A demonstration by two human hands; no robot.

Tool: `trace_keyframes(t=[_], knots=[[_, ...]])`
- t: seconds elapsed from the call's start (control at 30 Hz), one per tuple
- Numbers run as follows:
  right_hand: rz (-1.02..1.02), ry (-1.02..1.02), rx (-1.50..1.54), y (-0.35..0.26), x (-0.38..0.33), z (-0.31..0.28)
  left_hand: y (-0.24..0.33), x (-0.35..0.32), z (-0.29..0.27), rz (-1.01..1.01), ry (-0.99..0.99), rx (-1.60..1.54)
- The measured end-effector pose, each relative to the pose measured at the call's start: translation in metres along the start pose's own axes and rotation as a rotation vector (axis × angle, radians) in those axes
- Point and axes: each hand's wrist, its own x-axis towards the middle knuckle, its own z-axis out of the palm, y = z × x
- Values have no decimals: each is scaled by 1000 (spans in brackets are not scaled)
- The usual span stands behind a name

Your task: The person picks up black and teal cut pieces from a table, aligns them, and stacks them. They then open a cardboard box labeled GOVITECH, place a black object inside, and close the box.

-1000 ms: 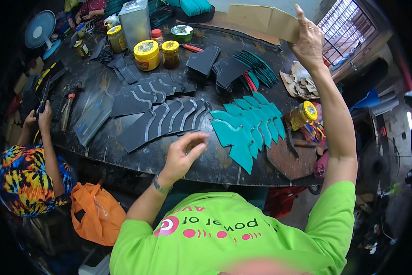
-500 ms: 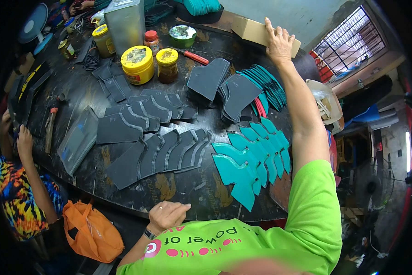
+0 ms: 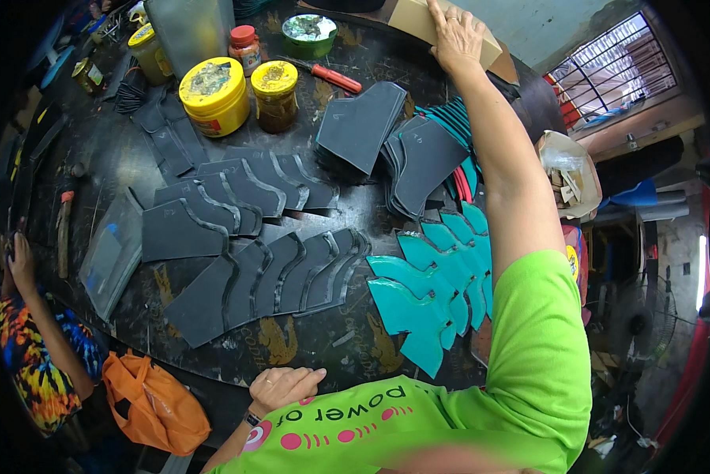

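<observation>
At the far edge of the table, my right hand (image 3: 458, 38) is on a brown cardboard box (image 3: 418, 19), fingers over its top; their tips are partly cut off by the frame edge. My left hand (image 3: 285, 387) rests at the near table edge, fingers stretched out together, nothing seen in it. Ahead of it lie overlapping rows of dark grey cut pieces (image 3: 248, 276) with shiny, wet-looking curved edges. Teal cut pieces (image 3: 430, 276) fan out under my right arm. Two stacks of grey pieces (image 3: 359, 130) sit beyond, beside more teal ones.
Yellow-lidded jars (image 3: 214, 91), a red-capped bottle (image 3: 244, 49), a green bowl (image 3: 309, 35) and a red-handled tool (image 3: 337, 77) stand or lie at the back. A hammer (image 3: 64, 229) lies left, near a co-worker's hands (image 3: 21, 265). An orange bag (image 3: 154, 403) hangs below the table edge.
My right hand has shifted left and farther away along the cardboard box, and more brown board shows at its right end. The view has tilted slightly; my left hand stays put.
</observation>
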Motion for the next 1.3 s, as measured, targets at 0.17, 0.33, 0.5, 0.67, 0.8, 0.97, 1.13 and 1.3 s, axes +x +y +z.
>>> trace_keyframes(t=[0.17,0.33,0.5,0.67,0.8,0.97,1.13,1.3], knots=[[14,-36,-8,16,2,52,0,-1,-3,-16,-54,5],[95,237,673,38,3,84,-1,-1,-4,21,-99,62],[7,260,539,48,7,36,-4,2,2,36,-1,11],[129,-182,739,30,-6,-109,0,7,6,45,86,-32],[75,-160,812,-3,-50,-215,5,10,4,23,84,-46],[-47,-134,991,-33,-160,-288,9,11,4,23,119,-40],[-138,-75,1133,-90,-300,-293,15,16,0,-35,85,-48],[243,-160,1230,-100,-392,-295,20,24,-4,-117,18,-137]])
